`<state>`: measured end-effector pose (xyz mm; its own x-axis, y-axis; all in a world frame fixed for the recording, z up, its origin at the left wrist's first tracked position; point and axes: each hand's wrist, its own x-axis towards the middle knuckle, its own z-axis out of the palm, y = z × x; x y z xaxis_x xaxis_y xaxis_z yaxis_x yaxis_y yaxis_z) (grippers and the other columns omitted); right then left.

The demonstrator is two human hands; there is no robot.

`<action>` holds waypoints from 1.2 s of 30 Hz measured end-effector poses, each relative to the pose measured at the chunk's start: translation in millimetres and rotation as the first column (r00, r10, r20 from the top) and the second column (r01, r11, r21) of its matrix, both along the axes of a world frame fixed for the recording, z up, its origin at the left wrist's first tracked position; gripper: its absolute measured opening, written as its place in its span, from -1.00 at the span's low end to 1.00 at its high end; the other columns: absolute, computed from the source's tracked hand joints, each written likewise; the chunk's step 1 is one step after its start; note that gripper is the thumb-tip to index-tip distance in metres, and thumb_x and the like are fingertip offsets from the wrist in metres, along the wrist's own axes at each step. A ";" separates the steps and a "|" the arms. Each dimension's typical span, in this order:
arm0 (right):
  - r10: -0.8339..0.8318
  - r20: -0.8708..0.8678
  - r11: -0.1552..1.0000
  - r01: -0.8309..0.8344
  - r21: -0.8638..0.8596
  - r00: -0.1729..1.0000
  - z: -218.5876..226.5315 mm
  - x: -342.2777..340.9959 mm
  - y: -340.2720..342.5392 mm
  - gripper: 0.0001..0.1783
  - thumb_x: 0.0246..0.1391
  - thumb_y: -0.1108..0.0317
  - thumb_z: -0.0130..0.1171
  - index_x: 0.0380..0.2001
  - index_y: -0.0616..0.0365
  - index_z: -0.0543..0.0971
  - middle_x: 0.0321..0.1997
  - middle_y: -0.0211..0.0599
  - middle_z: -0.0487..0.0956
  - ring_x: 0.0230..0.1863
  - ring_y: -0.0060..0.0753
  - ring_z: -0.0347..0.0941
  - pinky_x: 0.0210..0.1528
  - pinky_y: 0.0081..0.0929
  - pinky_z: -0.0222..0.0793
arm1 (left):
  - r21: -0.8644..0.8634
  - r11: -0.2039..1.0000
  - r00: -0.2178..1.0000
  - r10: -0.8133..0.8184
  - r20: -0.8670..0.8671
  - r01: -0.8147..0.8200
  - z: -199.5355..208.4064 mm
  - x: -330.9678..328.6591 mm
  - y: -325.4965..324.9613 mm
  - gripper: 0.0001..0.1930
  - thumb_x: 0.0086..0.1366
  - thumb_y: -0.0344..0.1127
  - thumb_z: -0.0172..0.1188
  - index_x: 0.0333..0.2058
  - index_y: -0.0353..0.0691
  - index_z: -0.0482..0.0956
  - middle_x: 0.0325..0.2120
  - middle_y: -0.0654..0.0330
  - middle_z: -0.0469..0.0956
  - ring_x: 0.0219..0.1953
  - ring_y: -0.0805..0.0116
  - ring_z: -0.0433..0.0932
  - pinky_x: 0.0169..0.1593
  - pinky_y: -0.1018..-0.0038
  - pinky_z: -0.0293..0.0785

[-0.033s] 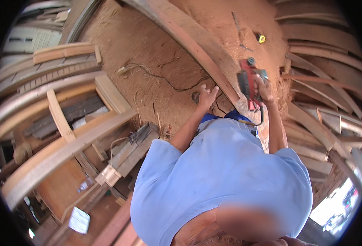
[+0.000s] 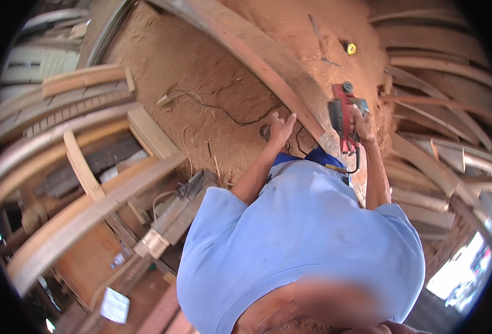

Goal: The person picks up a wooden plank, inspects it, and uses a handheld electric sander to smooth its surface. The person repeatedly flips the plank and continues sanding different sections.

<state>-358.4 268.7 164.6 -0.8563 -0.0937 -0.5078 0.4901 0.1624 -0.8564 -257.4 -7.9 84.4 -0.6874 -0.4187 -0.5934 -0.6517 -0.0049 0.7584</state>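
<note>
With clock hours read from the middle of the view, the blue shirt (image 2: 301, 239) fills the nearest space, around 5 o'clock. Just past 2 o'clock, the right grip (image 2: 364, 123) is wrapped around a red power tool (image 2: 346, 127), which sits beside the near end of a long plank (image 2: 271, 80). A black cable (image 2: 359, 161) bends from the tool's lower end toward the shirt. Between 1 and 2 o'clock, the left grip (image 2: 281, 129) is loosely open, fingers partly bent, by the plank's edge; whether a fingertip touches the wood I cannot tell.

Toward 12 o'clock, a cord (image 2: 236, 121) trails over the brown floor (image 2: 201, 136). A wooden frame (image 2: 106, 203) lies at 9 o'clock. Farther off, between 1 and 2 o'clock, is a yellow-and-black round object (image 2: 350, 48); stacked timber (image 2: 446, 67) stands around 2 to 3 o'clock.
</note>
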 end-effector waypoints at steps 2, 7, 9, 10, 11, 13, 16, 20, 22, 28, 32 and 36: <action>-0.219 -0.017 0.970 0.220 0.108 0.976 9.1 35.0 37.7 -0.64 0.32 -0.04 0.13 -0.44 -0.03 0.49 -0.64 -0.62 0.37 -0.71 -0.71 0.25 -0.67 -0.64 0.20 | -0.073 0.997 0.999 -0.023 -0.027 0.021 1.0 -33.8 3.4 -0.05 0.18 0.07 0.40 0.23 -0.62 0.15 0.09 -0.31 0.40 0.15 0.01 0.45 0.21 0.23 0.38; -0.767 -0.046 0.642 0.767 -0.021 0.640 -18.7 121.0 118.9 -0.64 0.30 -0.02 0.16 -0.46 -0.06 0.45 -0.65 -0.55 0.40 -0.70 -0.60 0.34 -0.67 -0.52 0.32 | -0.118 0.993 0.997 -0.019 0.081 0.028 -2.3 -94.8 29.2 0.16 0.15 0.10 0.44 0.25 -0.73 -0.14 0.14 -0.43 0.32 0.17 -0.06 0.45 0.27 0.19 0.34; -0.886 0.076 0.450 0.888 -0.098 0.457 -13.7 148.9 133.8 -0.64 0.33 -0.02 0.12 -0.45 -0.04 0.44 -0.65 -0.52 0.41 -0.68 -0.56 0.36 -0.66 -0.49 0.35 | -0.180 0.976 0.989 -0.104 0.104 0.121 -19.6 -96.9 24.5 0.12 0.20 0.04 0.40 0.23 -0.72 -0.22 0.14 -0.52 0.28 0.16 -0.12 0.46 0.27 0.16 0.36; -0.920 0.060 0.376 0.916 -0.138 0.387 -20.9 166.6 146.6 -0.63 0.35 -0.02 0.08 -0.45 -0.05 0.44 -0.65 -0.52 0.41 -0.68 -0.54 0.34 -0.64 -0.49 0.34 | -0.221 0.962 0.983 -0.133 0.130 0.159 -23.2 -97.3 24.4 0.09 0.23 0.01 0.37 0.22 -0.71 -0.25 0.14 -0.55 0.26 0.16 -0.15 0.46 0.28 0.15 0.37; -0.947 0.047 0.305 0.935 -0.182 0.318 -28.8 183.5 159.2 -0.63 0.37 -0.02 0.04 -0.45 -0.05 0.44 -0.65 -0.52 0.40 -0.68 -0.51 0.32 -0.63 -0.48 0.33 | -0.292 0.942 0.977 -0.114 0.177 0.163 -20.0 -97.1 31.0 0.04 0.27 -0.04 0.34 0.21 -0.68 -0.26 0.13 -0.57 0.26 0.15 -0.18 0.47 0.28 0.14 0.39; -0.978 0.105 0.147 0.951 -0.271 0.181 -34.0 208.0 173.1 -0.63 0.39 -0.01 0.01 -0.46 -0.06 0.43 -0.63 -0.53 0.40 -0.66 -0.48 0.33 -0.60 -0.45 0.34 | -0.177 0.981 0.993 -0.068 0.093 0.084 0.2 -97.8 41.6 -0.08 0.32 -0.16 0.27 0.19 -0.65 -0.26 0.10 -0.54 0.27 0.16 -0.18 0.47 0.28 0.17 0.44; -0.992 0.126 -0.056 0.968 -0.246 -0.026 -49.9 230.6 194.8 -0.66 0.35 -0.01 0.06 -0.45 -0.09 0.44 -0.61 -0.56 0.41 -0.63 -0.49 0.36 -0.58 -0.47 0.36 | -0.204 0.975 0.991 -0.070 0.113 0.092 21.3 -94.9 51.7 -0.18 0.37 -0.29 0.19 0.20 -0.60 -0.28 0.10 -0.50 0.26 0.17 -0.19 0.46 0.26 0.19 0.50; -0.973 0.090 -0.224 0.962 -0.159 -0.212 -104.9 260.6 237.6 -0.70 0.30 -0.05 0.14 -0.35 -0.11 0.45 -0.56 -0.60 0.42 -0.58 -0.53 0.38 -0.52 -0.45 0.38 | -0.225 0.973 0.996 -0.030 0.088 0.049 18.9 -100.6 55.4 -0.20 0.36 -0.30 0.22 0.21 -0.57 -0.21 0.13 -0.46 0.26 0.17 -0.17 0.46 0.29 0.19 0.48; -0.976 0.025 -0.216 0.971 -0.103 -0.214 -124.7 278.2 249.7 -0.63 0.30 -0.12 0.10 -0.20 -0.06 0.44 -0.44 -0.52 0.46 -0.49 -0.45 0.41 -0.47 -0.35 0.41 | -0.269 0.951 0.981 -0.115 0.157 0.155 38.5 -101.6 62.4 -0.24 0.31 -0.26 0.27 0.16 -0.57 -0.08 0.10 -0.43 0.31 0.14 -0.15 0.48 0.23 0.17 0.51; -0.847 0.487 0.112 0.968 -0.226 0.212 -25.4 230.4 167.7 -0.14 0.21 -0.41 -0.17 0.17 0.21 0.29 0.06 0.05 0.42 -0.08 0.19 0.44 -0.23 0.14 0.56 | -0.321 0.938 0.987 -0.093 0.134 0.132 -7.2 -93.4 18.4 -0.15 0.20 -0.25 0.22 0.16 -0.70 -0.15 -0.08 -0.41 0.45 -0.06 -0.06 0.60 0.11 0.21 0.50; -0.976 0.142 0.167 0.986 0.014 0.163 -116.0 287.1 218.5 -0.34 0.27 -0.14 -0.02 0.06 0.31 0.40 -0.06 0.15 0.50 -0.14 0.18 0.53 -0.25 0.07 0.66 | -0.164 0.960 0.933 -0.166 0.318 0.226 85.2 -104.0 42.6 0.19 0.24 -0.20 0.27 0.32 -0.65 -0.62 0.27 -0.58 0.12 0.34 -0.21 0.28 0.42 0.22 0.18; -0.899 0.131 0.435 0.817 0.379 0.418 -114.0 287.6 209.0 -0.44 0.25 -0.06 0.03 -0.01 0.27 0.47 -0.13 0.13 0.55 -0.13 0.15 0.56 -0.22 0.03 0.61 | -0.070 0.993 0.976 -0.083 0.200 0.099 25.5 -84.1 10.2 0.04 0.23 -0.28 0.28 0.30 -0.62 -0.39 0.20 -0.42 0.23 0.26 -0.16 0.35 0.36 0.20 0.27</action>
